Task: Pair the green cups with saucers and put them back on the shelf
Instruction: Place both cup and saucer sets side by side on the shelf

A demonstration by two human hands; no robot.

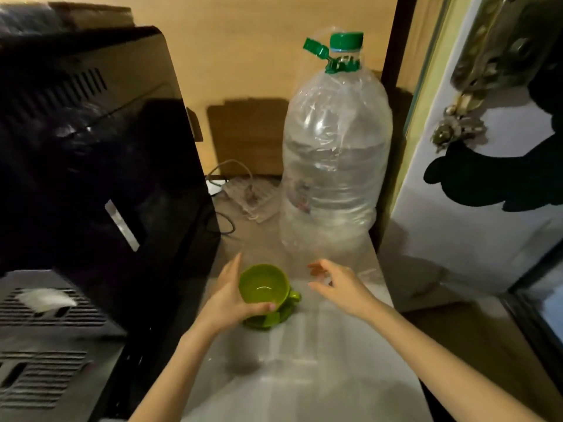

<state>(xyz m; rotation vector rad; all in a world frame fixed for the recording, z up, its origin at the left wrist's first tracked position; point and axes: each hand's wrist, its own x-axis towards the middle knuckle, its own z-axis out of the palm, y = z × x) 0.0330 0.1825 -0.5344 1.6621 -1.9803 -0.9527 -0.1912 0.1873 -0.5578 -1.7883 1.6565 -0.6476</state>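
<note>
A green cup [263, 286] sits upright on a green saucer [268, 322] on the pale shelf surface [320, 345]. Its handle points right. My left hand [227, 295] wraps around the cup from the left, thumb across its near side. My right hand [336, 284] hovers just right of the cup with fingers spread, holding nothing. The cup is empty inside.
A big clear water bottle with a green cap [335, 166] stands right behind the cup. A black appliance [91, 147] fills the left side, close to my left hand. Cables and a power strip [243, 190] lie at the back. A white door [487, 147] stands at right.
</note>
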